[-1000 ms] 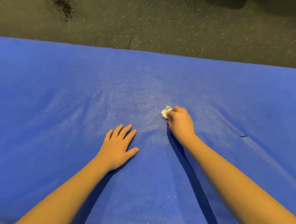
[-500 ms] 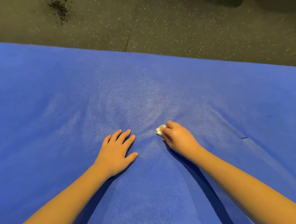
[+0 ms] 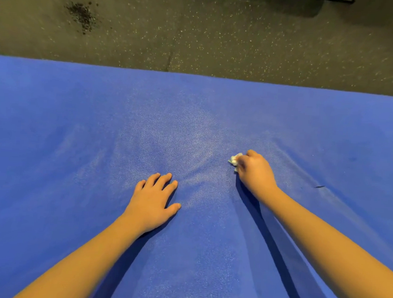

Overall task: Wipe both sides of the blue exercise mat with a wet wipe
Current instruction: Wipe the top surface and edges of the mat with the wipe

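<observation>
Wiping the top face of the blue exercise mat (image 3: 76, 141), spread flat over the speckled floor (image 3: 221, 35) and filling the lower part of the view. Pinching a small balled wet wipe (image 3: 234, 160) in the right hand (image 3: 256, 173), fingers curled tight round it, pressed onto the mat right of centre. Bracing with the left hand (image 3: 153, 203), fingers straight and slightly spread, palm down on the mat, near the wipe but apart from it. Risk of bunching the soft mat, already creased in ridges fanning out from between the 2 hands, by pushing hard enough to drag foam along rather than slide over it. Risk of covering too little per stroke with so small a wad, leaving unwiped bands toward the far edge and both ends. Risk of drying out or shredding the wipe on the grainy surface, judging by the pale sheen around the centre. Risk of missing the small dark mark (image 3: 319, 186) off to the right, well apart from the wipe. Working only 1 of 2 sides as laid, with the underside out of sight; on flipping, risk of pressing the cleaned face onto the floor near the dark gritty patch (image 3: 81, 15) and soiling it.
</observation>
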`<state>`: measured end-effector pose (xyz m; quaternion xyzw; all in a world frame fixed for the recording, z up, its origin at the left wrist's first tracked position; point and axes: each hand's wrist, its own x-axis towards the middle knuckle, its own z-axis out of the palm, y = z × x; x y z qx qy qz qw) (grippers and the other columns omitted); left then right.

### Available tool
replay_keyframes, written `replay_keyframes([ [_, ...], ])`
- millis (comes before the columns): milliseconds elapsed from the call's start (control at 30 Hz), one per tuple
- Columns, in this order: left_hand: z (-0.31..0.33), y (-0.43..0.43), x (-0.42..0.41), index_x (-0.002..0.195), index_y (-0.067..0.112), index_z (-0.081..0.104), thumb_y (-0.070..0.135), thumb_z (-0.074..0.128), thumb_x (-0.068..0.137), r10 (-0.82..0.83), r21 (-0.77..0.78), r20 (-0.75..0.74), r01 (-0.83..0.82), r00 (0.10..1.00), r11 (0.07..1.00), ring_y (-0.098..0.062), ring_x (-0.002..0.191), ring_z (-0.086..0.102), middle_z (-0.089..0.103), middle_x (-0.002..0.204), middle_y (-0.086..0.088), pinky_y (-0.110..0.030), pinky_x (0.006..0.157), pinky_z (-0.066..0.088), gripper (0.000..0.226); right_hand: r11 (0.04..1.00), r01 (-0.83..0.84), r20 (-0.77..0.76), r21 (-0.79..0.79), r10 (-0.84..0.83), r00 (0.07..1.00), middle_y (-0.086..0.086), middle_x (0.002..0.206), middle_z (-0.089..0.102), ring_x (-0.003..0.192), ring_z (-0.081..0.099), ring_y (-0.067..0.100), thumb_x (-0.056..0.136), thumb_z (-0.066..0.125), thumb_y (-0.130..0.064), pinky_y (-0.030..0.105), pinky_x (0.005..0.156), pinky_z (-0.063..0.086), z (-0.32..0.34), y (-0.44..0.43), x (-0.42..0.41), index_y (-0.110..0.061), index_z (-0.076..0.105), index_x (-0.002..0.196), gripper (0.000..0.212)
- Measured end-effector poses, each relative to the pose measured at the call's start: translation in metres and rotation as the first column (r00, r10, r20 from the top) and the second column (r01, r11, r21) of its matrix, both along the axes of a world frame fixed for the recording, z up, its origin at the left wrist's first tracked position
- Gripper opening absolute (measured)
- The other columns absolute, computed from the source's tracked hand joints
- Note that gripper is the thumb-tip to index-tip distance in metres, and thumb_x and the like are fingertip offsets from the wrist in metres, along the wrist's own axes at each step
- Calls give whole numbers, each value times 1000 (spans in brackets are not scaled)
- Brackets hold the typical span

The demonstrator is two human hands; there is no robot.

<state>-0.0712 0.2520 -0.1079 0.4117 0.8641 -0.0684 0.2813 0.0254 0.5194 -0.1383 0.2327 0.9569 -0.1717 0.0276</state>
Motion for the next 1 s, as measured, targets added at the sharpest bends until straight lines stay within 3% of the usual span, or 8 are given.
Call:
replay_keyframes([
  [133, 10, 9, -8, 149, 26, 27, 71, -7, 61, -113, -75, 20, 114, 993, 991, -23, 144, 12, 12, 159, 2, -40, 116, 14, 105, 970, -217, 34, -110, 222, 974, 17, 103, 58, 94, 57, 33, 89, 52, -3, 33, 72, 47, 4, -23, 0, 1, 67, 101, 20],
  [233, 13, 18, -15, 148, 19, 27, 71, 18, 87, -212, -174, 52, 218, 976, 960, -29, 148, 1, -4, 162, -3, -51, 117, 10, 80, 914, -377, 106, -152, 394, 913, 13, 98, 53, 88, 55, 33, 89, 54, -8, 38, 68, 49, 9, -15, 0, -5, 66, 107, 22],
  [433, 30, 40, -32, 153, 15, 15, 62, 36, 96, -297, -365, 191, 348, 936, 864, -31, 149, -2, -14, 162, -5, -48, 116, 20, 77, 999, -13, 23, -39, 14, 1000, 17, 98, 50, 86, 53, 34, 92, 52, -8, 34, 66, 45, 3, -1, -27, 3, 63, 96, 16],
  [600, 37, 62, -45, 151, 17, 23, 56, 36, 98, -203, -393, 264, 297, 943, 870, -27, 142, 23, 10, 160, -2, -44, 110, 31, 67, 878, -455, -33, -150, 456, 890, 18, 94, 52, 78, 53, 34, 88, 58, -6, 32, 55, 32, 4, -25, -21, 1, 62, 94, 11],
  [700, 29, 74, -50, 143, 15, 33, 47, 38, 100, -138, -291, 165, 182, 977, 939, -29, 121, 43, 37, 139, -6, -41, 96, 41, 53, 976, -212, -51, -47, 210, 976, 16, 99, 54, 93, 52, 34, 91, 57, -13, 31, 59, 33, -5, 2, -37, -1, 62, 102, 17],
  [800, 13, 85, -58, 133, 13, 40, 40, 38, 100, -66, -95, -39, 62, 997, 994, -27, 117, 44, 42, 129, -7, -39, 90, 40, 42, 992, 50, -98, -118, -61, 993, 18, 97, 57, 92, 54, 35, 90, 55, -9, 31, 65, 38, -9, 5, -44, 2, 67, 94, 16],
  [900, -7, 88, -65, 138, 13, 40, 42, 34, 99, -70, 86, -154, 84, 986, 993, -25, 129, 37, 38, 140, -5, -38, 101, 32, 48, 951, -217, -117, -219, 196, 974, 20, 92, 54, 82, 55, 37, 87, 50, -12, 40, 66, 47, -8, -13, -32, 5, 62, 91, 21],
  [1000, -23, 94, -67, 137, 8, 45, 45, 27, 90, 55, 204, -167, -20, 984, 979, -28, 137, 33, 38, 147, -10, -45, 108, 26, 62, 897, -417, -55, -147, 414, 909, 13, 102, 51, 92, 52, 31, 94, 49, -21, 36, 65, 44, -2, -3, -23, -6, 60, 113, 27],
])
